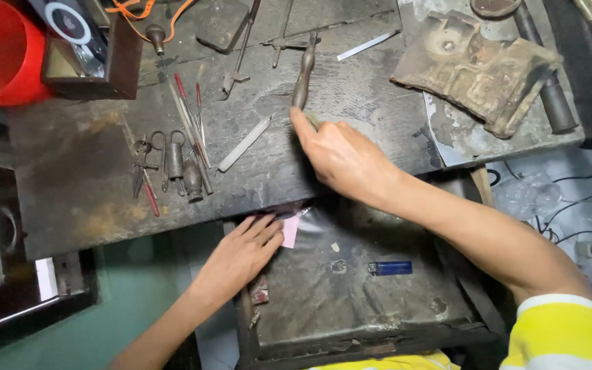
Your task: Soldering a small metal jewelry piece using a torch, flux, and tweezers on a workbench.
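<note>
Right hand [340,159] is out over the dark, worn table [70,171], its grip closed around the lower handles of a pair of pliers [303,72], which point away from the person toward the far edge. Whether the tool's tip holds anything cannot be told.

Left hand [241,252] lies flat and open, holding nothing, fingertips touching a small pink slip [290,231] at the near lip of the table, over a dark tray [351,301]. A blue lighter [390,268] rests in that tray, apart from both hands.

Left of the pliers lie a flat metal file [244,143] and a cluster of small hand tools [173,168].

Judgement: the step in hand is taking up the pliers. The next move calls for a firm hold on both handles while the left hand keeps the slip pinned.
</note>
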